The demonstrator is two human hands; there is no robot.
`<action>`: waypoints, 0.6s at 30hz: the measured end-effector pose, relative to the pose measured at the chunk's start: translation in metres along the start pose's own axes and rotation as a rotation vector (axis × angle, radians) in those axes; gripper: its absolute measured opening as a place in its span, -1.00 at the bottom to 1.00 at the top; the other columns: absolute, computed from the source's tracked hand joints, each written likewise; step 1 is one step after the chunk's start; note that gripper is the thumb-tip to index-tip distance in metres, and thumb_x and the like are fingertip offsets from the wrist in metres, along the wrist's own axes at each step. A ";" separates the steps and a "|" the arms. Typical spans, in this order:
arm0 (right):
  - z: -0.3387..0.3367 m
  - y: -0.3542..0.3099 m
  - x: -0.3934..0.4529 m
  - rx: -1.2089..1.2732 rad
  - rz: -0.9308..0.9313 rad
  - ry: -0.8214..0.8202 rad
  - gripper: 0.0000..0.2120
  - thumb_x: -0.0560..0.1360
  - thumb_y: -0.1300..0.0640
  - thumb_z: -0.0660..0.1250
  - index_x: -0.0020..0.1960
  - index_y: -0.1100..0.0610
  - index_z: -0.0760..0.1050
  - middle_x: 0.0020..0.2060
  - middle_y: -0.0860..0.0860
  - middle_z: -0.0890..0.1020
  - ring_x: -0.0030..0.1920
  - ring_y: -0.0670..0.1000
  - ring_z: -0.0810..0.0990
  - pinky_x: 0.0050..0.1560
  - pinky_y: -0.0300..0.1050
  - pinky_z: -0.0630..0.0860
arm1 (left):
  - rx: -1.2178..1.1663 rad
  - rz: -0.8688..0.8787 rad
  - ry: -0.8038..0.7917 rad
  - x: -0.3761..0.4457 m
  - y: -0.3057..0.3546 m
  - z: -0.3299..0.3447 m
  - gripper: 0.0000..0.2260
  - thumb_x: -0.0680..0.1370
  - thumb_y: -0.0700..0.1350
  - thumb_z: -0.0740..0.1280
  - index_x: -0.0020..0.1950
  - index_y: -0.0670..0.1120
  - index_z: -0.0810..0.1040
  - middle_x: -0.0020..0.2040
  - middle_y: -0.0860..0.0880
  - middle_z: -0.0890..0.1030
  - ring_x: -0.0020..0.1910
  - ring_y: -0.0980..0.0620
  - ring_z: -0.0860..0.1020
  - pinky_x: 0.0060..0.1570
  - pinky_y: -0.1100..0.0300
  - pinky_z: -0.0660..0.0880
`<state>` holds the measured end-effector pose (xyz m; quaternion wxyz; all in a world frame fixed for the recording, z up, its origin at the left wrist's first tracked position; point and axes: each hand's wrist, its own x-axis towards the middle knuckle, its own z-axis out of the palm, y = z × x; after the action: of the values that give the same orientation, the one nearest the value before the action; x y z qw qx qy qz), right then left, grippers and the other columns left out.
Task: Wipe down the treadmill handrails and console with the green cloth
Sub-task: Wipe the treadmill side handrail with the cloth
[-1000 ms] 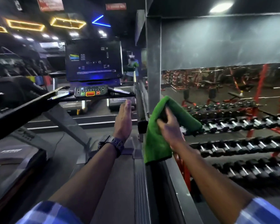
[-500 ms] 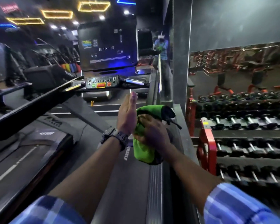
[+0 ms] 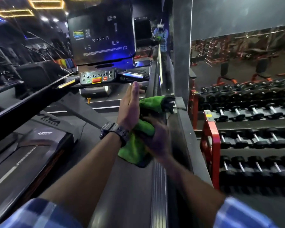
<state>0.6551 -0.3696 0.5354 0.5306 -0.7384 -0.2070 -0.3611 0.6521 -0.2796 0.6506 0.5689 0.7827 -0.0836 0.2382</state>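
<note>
The green cloth is bunched between the two hands above the right edge of the treadmill deck, beside the ribbed side rail. It is gripped in the right hand, whose fingers are curled over the wad, while the left hand is held flat, fingers straight and together, pressed against the cloth's inner side. The step in hand is judged to be the folding of the cloth into a pad. A firm, flat face should be formed so that full contact is made along the right handrail. Loose corners should be tucked in, lest the buttons of the control panel be caught. The console screen is best wiped lightly.
</note>
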 end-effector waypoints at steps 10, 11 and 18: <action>-0.002 0.011 0.036 0.710 0.768 0.013 -0.65 0.50 0.09 0.33 0.28 0.09 0.50 0.04 0.09 0.66 0.08 0.09 0.64 0.12 -0.05 0.55 | -0.052 -0.346 -0.229 0.003 -0.004 0.008 -0.01 0.34 0.60 -0.08 0.33 -0.15 0.53 0.28 -0.11 0.58 0.25 0.00 0.53 0.33 0.01 0.40; 0.004 0.009 0.028 0.664 0.838 0.052 -0.65 0.51 0.02 0.31 0.27 0.09 0.51 0.03 0.07 0.66 0.08 0.07 0.63 0.13 -0.08 0.54 | -0.052 -0.375 -0.249 0.006 -0.011 0.009 0.03 0.28 0.64 -0.06 0.28 -0.15 0.56 0.27 -0.12 0.58 0.24 -0.02 0.54 0.34 -0.02 0.40; 0.012 0.013 0.019 0.861 0.957 0.114 -0.54 0.40 -0.14 0.40 0.17 0.14 0.57 0.02 0.12 0.67 0.03 0.09 0.66 0.10 0.02 0.58 | -0.034 -0.512 -0.363 0.008 -0.011 0.013 0.00 0.34 0.62 -0.04 0.43 -0.13 0.44 0.29 -0.07 0.58 0.14 0.09 0.62 0.19 0.15 0.53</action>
<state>0.6801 -0.3648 0.5389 0.8919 -0.4497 0.0473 -0.0077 0.6671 -0.2869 0.6415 0.5992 0.7984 0.0122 -0.0578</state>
